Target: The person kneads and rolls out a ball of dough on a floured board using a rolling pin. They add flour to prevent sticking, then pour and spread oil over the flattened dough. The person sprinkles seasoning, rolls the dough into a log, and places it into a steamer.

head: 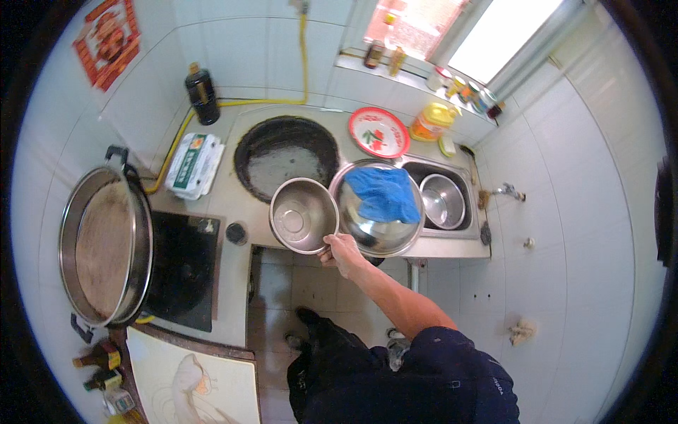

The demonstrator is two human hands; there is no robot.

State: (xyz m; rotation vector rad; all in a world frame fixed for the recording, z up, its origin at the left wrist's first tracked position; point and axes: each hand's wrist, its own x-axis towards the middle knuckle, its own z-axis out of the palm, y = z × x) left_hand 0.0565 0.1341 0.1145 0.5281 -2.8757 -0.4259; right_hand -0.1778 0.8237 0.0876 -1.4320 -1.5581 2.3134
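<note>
My right hand (339,253) grips the rim of a stainless steel bowl (304,214), its thumb over the edge. The bowl looks empty inside and is held above the counter's front edge, partly over a large dark round basin (288,153). Just right of it a wide domed steel lid or upturned basin (376,238) lies with a blue cloth (384,193) draped on top. Further right, a smaller steel bowl (444,201) sits in the sink (469,230). My left hand is out of view.
A large steel steamer pot (106,246) stands left beside a black cooktop (183,270). Behind are an egg carton (195,165), a dark bottle (202,95), a red-rimmed enamel plate (379,132) and a yellow detergent bottle (433,122). A tap (509,192) juts from the right wall.
</note>
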